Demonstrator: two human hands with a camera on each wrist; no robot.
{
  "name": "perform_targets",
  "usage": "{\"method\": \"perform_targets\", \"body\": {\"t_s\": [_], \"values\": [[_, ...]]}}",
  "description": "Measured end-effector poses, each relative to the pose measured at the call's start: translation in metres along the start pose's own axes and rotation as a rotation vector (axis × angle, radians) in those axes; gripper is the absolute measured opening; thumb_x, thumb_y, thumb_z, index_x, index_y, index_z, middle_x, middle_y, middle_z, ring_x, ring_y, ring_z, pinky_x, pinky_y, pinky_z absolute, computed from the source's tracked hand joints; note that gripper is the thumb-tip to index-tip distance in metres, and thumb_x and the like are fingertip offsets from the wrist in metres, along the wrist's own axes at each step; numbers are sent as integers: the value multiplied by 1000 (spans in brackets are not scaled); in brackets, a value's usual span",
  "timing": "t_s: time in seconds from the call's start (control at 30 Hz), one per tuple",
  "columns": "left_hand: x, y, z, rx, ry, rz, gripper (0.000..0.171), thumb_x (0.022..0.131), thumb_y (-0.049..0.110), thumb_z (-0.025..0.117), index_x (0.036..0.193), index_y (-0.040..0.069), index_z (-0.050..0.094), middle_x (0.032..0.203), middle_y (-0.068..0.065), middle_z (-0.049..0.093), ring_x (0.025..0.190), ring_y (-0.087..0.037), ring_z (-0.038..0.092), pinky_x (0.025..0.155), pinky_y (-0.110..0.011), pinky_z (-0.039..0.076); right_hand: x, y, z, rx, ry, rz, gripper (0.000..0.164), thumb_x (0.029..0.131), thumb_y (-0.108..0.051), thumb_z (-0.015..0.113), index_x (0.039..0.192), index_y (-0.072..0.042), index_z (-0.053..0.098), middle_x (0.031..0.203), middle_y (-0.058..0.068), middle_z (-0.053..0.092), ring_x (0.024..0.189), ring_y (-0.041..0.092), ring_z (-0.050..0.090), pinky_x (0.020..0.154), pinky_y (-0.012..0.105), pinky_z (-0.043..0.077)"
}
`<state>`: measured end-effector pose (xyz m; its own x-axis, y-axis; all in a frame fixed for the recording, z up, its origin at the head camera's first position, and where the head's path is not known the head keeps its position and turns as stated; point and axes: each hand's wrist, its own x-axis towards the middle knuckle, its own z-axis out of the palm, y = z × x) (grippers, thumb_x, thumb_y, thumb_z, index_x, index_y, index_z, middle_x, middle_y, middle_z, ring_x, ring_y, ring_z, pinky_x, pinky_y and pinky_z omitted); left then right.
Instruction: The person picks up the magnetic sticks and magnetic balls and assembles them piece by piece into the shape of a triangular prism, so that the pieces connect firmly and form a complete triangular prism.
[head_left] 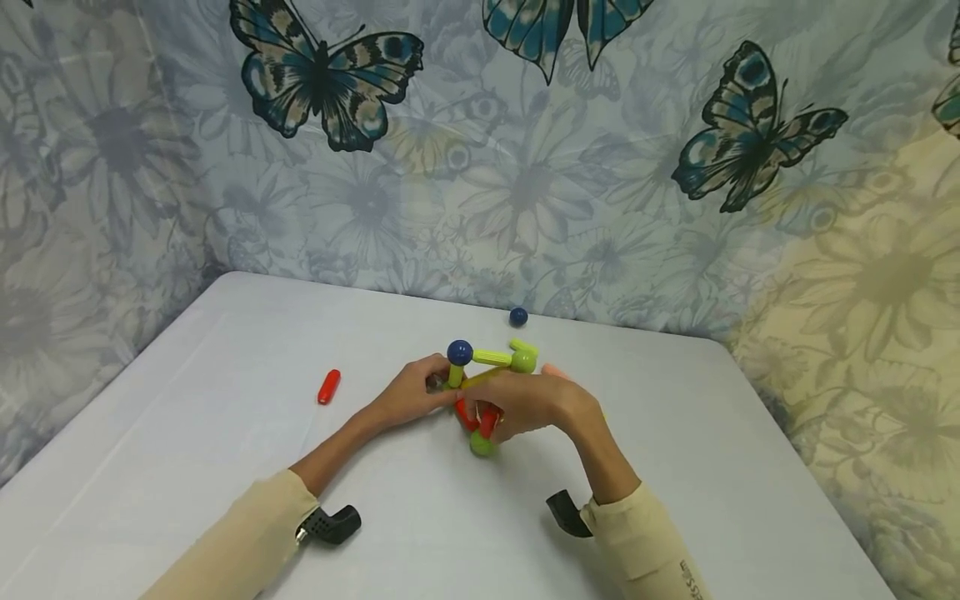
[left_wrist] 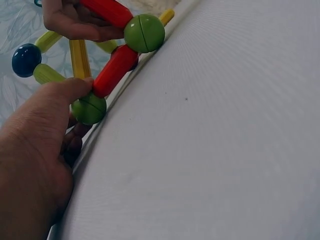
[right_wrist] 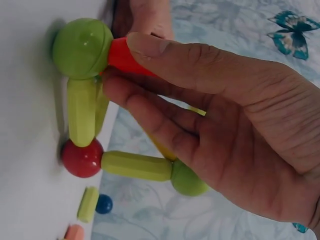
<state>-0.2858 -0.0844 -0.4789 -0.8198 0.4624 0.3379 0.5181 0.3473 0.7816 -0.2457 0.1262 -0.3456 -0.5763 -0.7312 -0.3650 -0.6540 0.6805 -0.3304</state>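
Note:
A frame of coloured rods and balls stands on the white table between both hands. My right hand (head_left: 528,404) pinches a red rod (right_wrist: 122,56) between thumb and fingers; its end meets a green ball (right_wrist: 82,47). My left hand (left_wrist: 37,135) grips the frame at another green ball (left_wrist: 89,110), thumb across the joint and fingers partly hidden behind. A second red rod (left_wrist: 116,71) links the two green balls. Elsewhere on the frame are a blue ball (head_left: 460,352), a red ball (right_wrist: 82,157), yellow-green rods (right_wrist: 136,165) and a yellow rod (left_wrist: 80,59).
A loose red rod (head_left: 328,387) lies on the table (head_left: 225,375) to the left. Beyond the frame lie a loose blue ball (head_left: 518,317) and a short yellow-green rod (head_left: 523,347). An orange-pink piece (right_wrist: 75,232) is partly visible nearby. Butterfly-patterned cloth (head_left: 450,208) hangs behind the table.

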Motion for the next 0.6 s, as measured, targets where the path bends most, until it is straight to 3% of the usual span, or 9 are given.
{"method": "perform_targets", "body": {"t_s": [0.13,0.23,0.33,0.43,0.5,0.6], "values": [[-2,-1,2,-6,6,1,27,94,18,77,118,9,70,111,-7,71,102,-18,68,89,-27,52,-9,3,-3,65,12,-36,34,91,-4,79,120,-15,66,98,-7,74,95,6,67,93,32,56],[-3,-1,2,1,12,8,27,93,18,77,117,8,70,108,-7,71,99,-17,65,86,-25,51,-24,10,-12,149,59,-108,44,92,-8,79,132,-17,62,115,-1,75,106,12,70,99,40,57],[-4,-1,5,6,10,4,28,93,18,76,117,8,69,107,-7,71,97,-15,64,84,-24,50,-40,24,-25,227,202,-222,48,94,-10,77,138,-13,59,127,7,71,112,21,72,100,41,58],[-4,0,6,4,6,-6,28,92,19,76,118,9,70,108,-6,72,97,-13,64,83,-23,49,-43,45,-44,285,414,-290,42,98,-7,71,137,-4,57,129,15,68,113,30,71,98,35,59],[-3,-1,7,15,5,-11,28,92,20,76,117,9,70,107,-6,71,95,-13,63,82,-22,49,-34,63,-58,298,541,-257,36,100,-4,67,135,0,58,127,18,66,114,34,70,97,30,58],[-3,-3,5,25,11,-20,26,92,22,77,115,11,70,105,-5,71,91,-12,59,80,-22,47,-5,94,-69,298,653,-98,30,104,-5,62,132,3,59,126,24,66,115,38,69,99,36,58]]}}
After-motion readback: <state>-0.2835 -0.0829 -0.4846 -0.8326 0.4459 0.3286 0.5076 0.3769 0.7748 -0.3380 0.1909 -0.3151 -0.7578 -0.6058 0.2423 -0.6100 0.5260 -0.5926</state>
